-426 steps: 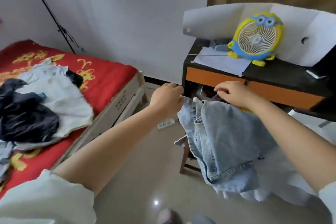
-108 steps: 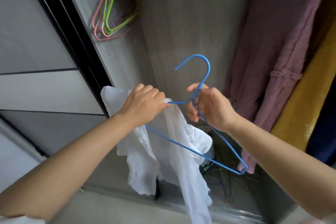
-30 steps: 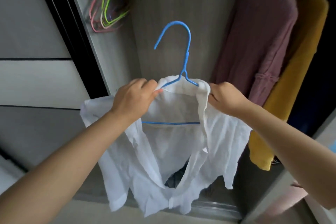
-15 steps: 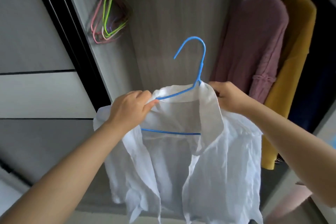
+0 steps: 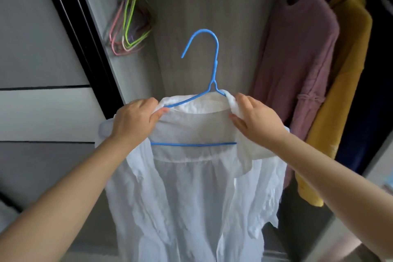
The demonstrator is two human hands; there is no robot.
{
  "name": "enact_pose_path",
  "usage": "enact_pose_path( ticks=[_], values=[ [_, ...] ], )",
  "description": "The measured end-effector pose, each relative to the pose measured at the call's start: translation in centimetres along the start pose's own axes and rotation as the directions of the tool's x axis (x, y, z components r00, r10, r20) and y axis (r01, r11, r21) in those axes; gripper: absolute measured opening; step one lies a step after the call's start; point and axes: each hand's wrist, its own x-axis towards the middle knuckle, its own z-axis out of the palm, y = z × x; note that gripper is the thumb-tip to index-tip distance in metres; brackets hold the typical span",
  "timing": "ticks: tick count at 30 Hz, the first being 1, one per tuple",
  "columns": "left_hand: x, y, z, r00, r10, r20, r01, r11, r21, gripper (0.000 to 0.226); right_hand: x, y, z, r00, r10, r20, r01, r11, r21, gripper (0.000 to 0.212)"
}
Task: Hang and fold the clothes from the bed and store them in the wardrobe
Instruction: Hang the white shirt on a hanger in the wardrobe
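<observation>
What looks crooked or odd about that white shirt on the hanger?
The crinkled white shirt sits unevenly on the blue wire hanger: its collar is bunched under the right hand and the front hangs open. The left hand grips the other shoulder. Nothing looks damaged.

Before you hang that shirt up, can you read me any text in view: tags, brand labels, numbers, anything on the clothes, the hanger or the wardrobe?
No readable text anywhere in this view.
white shirt: no tag or label shows at the collar.
blue hanger: plain, no marking visible.
mauve sweater and yellow garment: no print or label visible.
wardrobe panels: bare.
</observation>
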Motion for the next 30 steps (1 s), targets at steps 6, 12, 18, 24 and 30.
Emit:
enact_pose_path(
  ticks=[6, 12, 18, 24, 30],
  values=[
    [-0.4, -1.5, -0.7, 0.997, -0.076, 0.009, 0.077, 0.997, -0.021, 0.063, 0.1, 2.9, -1.1, 0.906, 0.104, 0.41, -0.184, 0.97, 0.16, 0.037],
    [-0.2, -1.6, -0.7, 0.998, -0.059, 0.0, 0.059, 0.998, -0.032, 0.054, 1.9, 2.6, -2.7, 0.99, 0.066, 0.127, -0.103, 0.943, 0.316, 0.07],
    [1.3, -2.3, -0.5, 1.0, 0.011, -0.013, -0.012, 0.999, -0.047, 0.041, 3.7, 1.5, -3.0, 0.963, -0.106, 0.248, 0.071, 0.987, 0.145, 0.039],
    [1.6, -1.5, 0.2, 0.999, 0.023, 0.032, -0.022, 0.999, -0.049, 0.039, 3.2, 0.9, -2.7, 0.933, 0.113, 0.341, -0.127, 0.992, 0.019, 0.024],
    [2.8, -0.2, 0.8, 0.987, -0.053, 0.15, 0.029, 0.987, 0.158, 0.029, 2.5, 0.5, -3.3, 0.87, 0.156, 0.468, -0.018, 0.958, -0.286, 0.007]
  ],
)
